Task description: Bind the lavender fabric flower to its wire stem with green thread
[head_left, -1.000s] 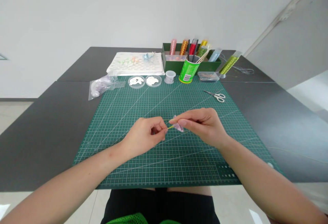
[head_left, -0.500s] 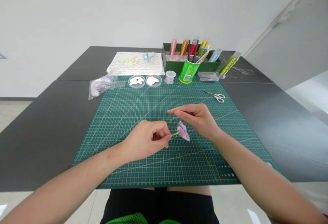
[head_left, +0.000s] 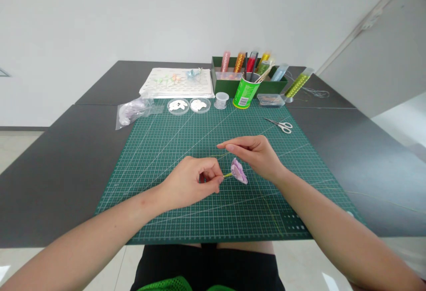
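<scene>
Yellow-green stem [head_left: 227,175] vanishes into the left hand [head_left: 195,180], its lower end hidden; lilac, ruffled flower [head_left: 238,171] sits at that hand's three o'clock, over the cutting mat [head_left: 163,147]. Left hand pinches the stem, fingers curled; right hand [head_left: 258,154], at the flower's one o'clock, looks nearly closed, though whether it grips the faint thread [head_left: 223,155] I can't tell

White wall [head_left: 149,16] behind a dark table [head_left: 60,162]; pale tiled floor [head_left: 103,266].

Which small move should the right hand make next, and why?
Probably the right hand should move to the stem beside the purple flower: the left hand pinches that stem, while the right fingertips are apart from it.
</scene>
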`<state>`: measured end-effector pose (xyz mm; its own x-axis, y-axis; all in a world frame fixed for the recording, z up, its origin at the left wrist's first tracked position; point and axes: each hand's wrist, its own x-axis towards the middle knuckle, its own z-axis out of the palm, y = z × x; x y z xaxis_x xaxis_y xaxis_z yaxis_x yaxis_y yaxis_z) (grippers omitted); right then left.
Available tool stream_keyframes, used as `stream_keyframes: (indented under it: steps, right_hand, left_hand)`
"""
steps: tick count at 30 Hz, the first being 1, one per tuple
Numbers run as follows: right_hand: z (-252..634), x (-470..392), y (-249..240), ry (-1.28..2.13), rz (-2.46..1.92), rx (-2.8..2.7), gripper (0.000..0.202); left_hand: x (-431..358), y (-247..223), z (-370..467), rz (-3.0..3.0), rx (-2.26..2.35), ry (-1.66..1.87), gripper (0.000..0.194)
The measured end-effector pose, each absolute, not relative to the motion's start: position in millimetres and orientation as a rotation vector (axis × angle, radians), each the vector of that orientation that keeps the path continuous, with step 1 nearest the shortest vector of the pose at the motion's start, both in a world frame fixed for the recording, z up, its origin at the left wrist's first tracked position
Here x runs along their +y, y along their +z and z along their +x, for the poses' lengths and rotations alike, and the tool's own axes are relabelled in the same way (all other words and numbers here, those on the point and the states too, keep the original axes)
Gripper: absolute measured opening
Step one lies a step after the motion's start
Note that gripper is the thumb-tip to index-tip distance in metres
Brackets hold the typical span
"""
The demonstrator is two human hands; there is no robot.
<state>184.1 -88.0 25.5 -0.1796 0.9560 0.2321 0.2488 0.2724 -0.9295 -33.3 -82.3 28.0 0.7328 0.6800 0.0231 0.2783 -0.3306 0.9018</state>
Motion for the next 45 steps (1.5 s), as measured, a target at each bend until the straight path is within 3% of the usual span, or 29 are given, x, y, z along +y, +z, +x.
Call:
stream_keyframes:
  steps: [7, 18, 26, 39, 45]
  right_hand:
    - [183.9, -84.8, 18.5, 1.047, -1.167, -1.616, 0.018]
    - [185.9, -83.3, 9.7, 1.282, -1.256, -1.804, 0.037]
    - [190.3, -92.0, 24.2, 1.421, -0.964, -1.952, 0.028]
    - [192.8, -101.8, 35.4, 1.193, -0.914, -1.889, 0.022]
    - [193.3, -100.5, 36.6, 1.138, -1.038, -1.751, 0.034]
  left_hand:
    - [-82.5, 29.7, -33.6, 1.929, 0.684, 0.579, 0.016]
    - [-67.5, 34.5, -37.1, 1.766, 0.931, 0.910, 0.016]
    - [-59.0, 26.3, -37.0, 1.677, 1.072, 0.938, 0.017]
    - [-68.3, 20.4, -37.2, 2.050, 1.041, 0.630, 0.015]
    - [-75.1, 22.1, -34.9, 2.147, 0.866, 0.533, 0.016]
